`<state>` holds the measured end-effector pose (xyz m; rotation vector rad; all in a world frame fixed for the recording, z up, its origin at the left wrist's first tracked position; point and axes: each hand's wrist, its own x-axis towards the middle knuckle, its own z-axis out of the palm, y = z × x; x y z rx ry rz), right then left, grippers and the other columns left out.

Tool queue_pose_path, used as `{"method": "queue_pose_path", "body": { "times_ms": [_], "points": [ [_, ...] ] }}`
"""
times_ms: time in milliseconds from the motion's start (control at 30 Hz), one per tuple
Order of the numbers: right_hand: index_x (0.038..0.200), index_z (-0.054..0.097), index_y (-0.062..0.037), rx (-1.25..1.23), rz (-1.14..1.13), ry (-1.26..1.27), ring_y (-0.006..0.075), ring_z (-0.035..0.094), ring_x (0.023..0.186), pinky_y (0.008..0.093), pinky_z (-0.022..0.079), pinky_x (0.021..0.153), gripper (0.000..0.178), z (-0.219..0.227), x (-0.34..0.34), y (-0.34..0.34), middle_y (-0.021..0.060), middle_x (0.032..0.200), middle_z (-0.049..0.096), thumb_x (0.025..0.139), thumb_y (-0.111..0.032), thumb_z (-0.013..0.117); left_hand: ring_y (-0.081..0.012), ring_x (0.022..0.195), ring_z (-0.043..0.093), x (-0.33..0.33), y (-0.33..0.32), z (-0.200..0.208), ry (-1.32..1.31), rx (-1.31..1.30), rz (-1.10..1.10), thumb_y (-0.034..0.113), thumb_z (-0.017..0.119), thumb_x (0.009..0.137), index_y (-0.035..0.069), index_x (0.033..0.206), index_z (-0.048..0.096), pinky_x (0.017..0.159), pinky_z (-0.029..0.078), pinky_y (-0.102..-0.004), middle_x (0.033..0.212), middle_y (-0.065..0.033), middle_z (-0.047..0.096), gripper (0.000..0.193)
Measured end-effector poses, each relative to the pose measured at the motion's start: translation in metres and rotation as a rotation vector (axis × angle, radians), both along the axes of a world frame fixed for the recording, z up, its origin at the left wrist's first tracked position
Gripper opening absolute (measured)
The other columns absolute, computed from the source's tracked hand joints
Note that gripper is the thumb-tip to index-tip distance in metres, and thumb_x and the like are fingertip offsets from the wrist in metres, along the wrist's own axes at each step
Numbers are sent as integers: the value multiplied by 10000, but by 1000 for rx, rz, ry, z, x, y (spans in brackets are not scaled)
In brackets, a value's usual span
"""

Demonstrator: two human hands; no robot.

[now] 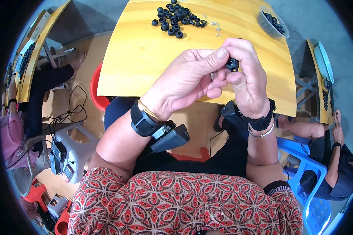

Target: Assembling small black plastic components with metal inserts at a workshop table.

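A small black plastic cord lock, rounded with a hole in it, is held up over the table's near edge. My right hand grips it between the thumb below and the bent fingers above. From the left side, my left hand presses its thumb and forefinger closed at the top of the same piece; its other fingers curl loosely underneath. Farther back on the table lies a pile of black rounded cord lock parts. Beside this pile are several tiny silvery springs.
The yellow wooden table has a clear plastic tub of black parts at its far right. A red basin stands below its left edge. Other people sit at tables on both sides, one near a blue chair. A grey stool holds devices and cables.
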<state>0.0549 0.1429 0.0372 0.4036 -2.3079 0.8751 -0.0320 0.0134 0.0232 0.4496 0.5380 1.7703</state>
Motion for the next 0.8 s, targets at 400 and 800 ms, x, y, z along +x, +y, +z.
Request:
{"method": "queue_pose_path", "body": {
  "times_ms": [400,800],
  "points": [
    [784,468,-7,-177,-242,-182,197,567,622,244,430,573,202,3,3,-11,93,679,551,800,-192,547,-113,589,531,0,5,-7,-298,-52,61,126,496,836,-29,852,544,513,459,-217,695,-64,558,162],
    [788,474,4,0,-275,-173,290,550,623,332,418,553,105,1,4,-10,141,670,544,823,-95,465,-127,604,568,-5,2,-9,-160,-39,91,107,507,825,-42,859,546,576,515,-220,710,-75,572,157]
  ]
}}
